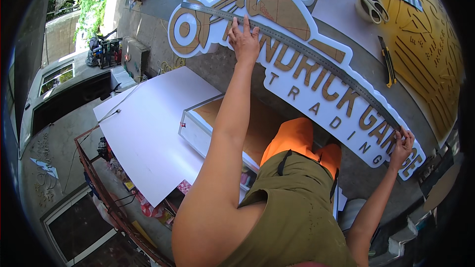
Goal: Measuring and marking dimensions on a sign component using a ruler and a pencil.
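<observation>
A white cut-out sign [292, 88] lies on the work table, with brown raised letters and a brown motorcycle shape on it. A long metal ruler [316, 58] runs slantwise across the sign, from the motorcycle's wheel down to the lower right. My left hand [244, 42] rests on the sign below the motorcycle, fingers spread, its fingertips touching the ruler. At the ruler's right end, over the last large letters, my right hand [403, 147] has its fingers bent and pinched at the ruler's edge.
Scissors [371, 7] stand in a roll of tape beyond the sign. A yellow-and-black utility knife [387, 62] lies beside a yellow stencil-like sheet [420, 44]. To my left is a large white board [153, 118] near a rusty metal frame [106, 193].
</observation>
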Motion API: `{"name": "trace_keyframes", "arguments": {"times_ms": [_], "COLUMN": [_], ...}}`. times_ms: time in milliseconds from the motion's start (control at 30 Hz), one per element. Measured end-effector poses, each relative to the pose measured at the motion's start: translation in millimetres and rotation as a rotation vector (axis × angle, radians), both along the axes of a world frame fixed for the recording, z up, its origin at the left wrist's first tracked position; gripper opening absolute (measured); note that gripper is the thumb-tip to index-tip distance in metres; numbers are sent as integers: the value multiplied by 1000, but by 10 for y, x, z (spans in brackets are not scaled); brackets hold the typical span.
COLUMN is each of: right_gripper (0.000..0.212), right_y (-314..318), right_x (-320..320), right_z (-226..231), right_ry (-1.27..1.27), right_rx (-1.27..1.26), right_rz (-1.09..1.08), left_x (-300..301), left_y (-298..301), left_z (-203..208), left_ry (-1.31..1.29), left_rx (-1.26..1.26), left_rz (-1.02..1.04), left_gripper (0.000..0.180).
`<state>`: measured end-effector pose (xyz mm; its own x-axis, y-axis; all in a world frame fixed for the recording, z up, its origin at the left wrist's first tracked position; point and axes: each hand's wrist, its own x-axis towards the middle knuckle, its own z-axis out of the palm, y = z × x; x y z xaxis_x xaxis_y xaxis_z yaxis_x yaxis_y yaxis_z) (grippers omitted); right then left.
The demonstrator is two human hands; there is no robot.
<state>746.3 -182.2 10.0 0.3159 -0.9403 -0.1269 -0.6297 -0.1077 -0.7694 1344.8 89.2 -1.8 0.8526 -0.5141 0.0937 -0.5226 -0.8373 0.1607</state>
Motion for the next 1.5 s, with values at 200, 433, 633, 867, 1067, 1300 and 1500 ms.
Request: {"name": "trace_keyframes", "arguments": {"times_ms": [200, 433, 633, 867, 1067, 1300, 1500], "right_gripper": [29, 30, 30, 30, 30, 38, 45], "right_y": [-6, -2, -13, -13, 28, 67, -1], "right_x": [-1, 11, 1, 41, 28, 206, 5], "right_z": [-19, -10, -11, 11, 42, 314, 406], "right_ry": [-21, 4, 15, 17, 21, 29, 71], "right_rx": [-10, 0, -1, -28, 5, 0, -43], "right_rz": [3, -6, 0, 7, -28, -18, -73], "left_x": [0, 3, 5, 13, -303, -1273, -2260], "left_y": [-6, -5, -10, -2, 175, 880, 1375], "left_z": [-3, 9, 3, 59, 349, 614, 729], "left_ry": [13, 22, 23, 13, -63, 3, 154], "left_rx": [14, 12, 20, -95, -330, -265, -154], "left_rz": [12, 16, 17, 11, -3, 79, 183], "left_gripper": [59, 59, 59, 61, 54, 44, 36]}}
